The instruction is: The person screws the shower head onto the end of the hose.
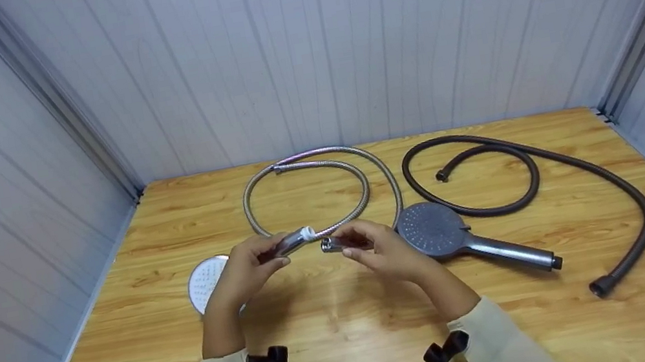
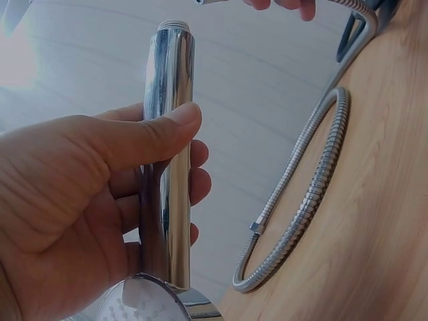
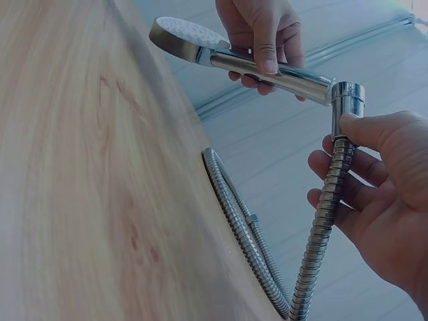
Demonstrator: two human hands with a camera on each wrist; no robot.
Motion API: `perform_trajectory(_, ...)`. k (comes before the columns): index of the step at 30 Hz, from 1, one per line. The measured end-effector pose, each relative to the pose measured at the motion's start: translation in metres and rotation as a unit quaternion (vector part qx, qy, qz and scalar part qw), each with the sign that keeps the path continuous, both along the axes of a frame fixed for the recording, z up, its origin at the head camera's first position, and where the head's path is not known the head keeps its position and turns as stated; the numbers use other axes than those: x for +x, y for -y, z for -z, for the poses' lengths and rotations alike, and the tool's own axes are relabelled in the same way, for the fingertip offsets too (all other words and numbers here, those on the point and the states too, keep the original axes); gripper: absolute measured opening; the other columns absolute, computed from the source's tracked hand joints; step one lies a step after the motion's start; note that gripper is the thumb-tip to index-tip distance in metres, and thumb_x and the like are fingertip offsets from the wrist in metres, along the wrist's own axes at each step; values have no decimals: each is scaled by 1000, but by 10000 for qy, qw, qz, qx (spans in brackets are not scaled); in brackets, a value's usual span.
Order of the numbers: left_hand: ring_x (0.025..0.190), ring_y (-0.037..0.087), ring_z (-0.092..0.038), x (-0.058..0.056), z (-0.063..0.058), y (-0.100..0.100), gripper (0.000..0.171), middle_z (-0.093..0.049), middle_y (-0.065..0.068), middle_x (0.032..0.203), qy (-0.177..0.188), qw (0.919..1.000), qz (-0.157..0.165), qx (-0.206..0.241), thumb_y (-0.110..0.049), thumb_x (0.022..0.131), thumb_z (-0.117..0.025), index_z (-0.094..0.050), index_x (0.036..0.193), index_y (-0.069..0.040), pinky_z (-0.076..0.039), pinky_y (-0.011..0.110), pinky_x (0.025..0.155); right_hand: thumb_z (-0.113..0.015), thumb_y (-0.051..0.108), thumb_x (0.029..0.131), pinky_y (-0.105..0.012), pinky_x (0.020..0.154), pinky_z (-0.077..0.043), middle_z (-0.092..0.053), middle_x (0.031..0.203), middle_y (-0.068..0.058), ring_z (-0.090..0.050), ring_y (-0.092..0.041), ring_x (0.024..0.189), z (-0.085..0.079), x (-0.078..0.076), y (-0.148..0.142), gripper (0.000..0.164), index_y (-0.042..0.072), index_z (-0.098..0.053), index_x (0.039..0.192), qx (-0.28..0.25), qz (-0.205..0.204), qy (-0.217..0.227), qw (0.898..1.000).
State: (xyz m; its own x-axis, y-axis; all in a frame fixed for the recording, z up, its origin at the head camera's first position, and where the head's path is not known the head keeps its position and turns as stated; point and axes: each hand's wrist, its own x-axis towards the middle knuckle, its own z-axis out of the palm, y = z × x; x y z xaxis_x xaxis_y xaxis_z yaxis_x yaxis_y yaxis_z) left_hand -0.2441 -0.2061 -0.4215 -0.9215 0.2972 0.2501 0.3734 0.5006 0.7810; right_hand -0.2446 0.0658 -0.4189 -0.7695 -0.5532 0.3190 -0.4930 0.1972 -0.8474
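My left hand (image 1: 249, 268) grips the chrome handle of a shower head (image 2: 170, 80), thumb along one side and fingers behind. Its white spray face (image 1: 207, 283) points up at the left, partly covered by the hand in the head view. At the handle's free end a pale threaded tip (image 1: 308, 233) shows. My right hand (image 1: 383, 249) pinches the chrome end fitting (image 3: 348, 107) of a silver flexible shower hose (image 3: 314, 261). In the head view the fitting's open end faces the threaded tip, with a small gap between them.
The silver hose's loop (image 1: 363, 190) lies on the wooden table (image 1: 352, 359) behind my hands. A grey shower head (image 1: 433, 229) lies right of my right hand. Farther right curls a dark hose (image 1: 613, 175). Pale panel walls (image 1: 301, 53) stand at the back and sides.
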Motion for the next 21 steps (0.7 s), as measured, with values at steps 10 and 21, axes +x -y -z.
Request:
perform_trajectory(10,84,18,-58,3,0,1,30,-65,9,100,118,9999,87,-10,-1,85,-72,-72,114,-3,-52,26,72,-62,3,94,-37,93,-48,-62,117,-14,-60,-25,106,22,-14,0,26,-1,-60,119,-499,73,184,9986)
perform_trajectory(21,82,17,-55,6,-7,-4,28,-65,7,97,160,9995,225,-123,0,83,-74,-74,111,-5,-50,26,69,-67,9,92,-32,84,-52,-64,109,-5,-61,-19,95,15,-12,-4,23,9,-67,115,-264,399,-379,9981)
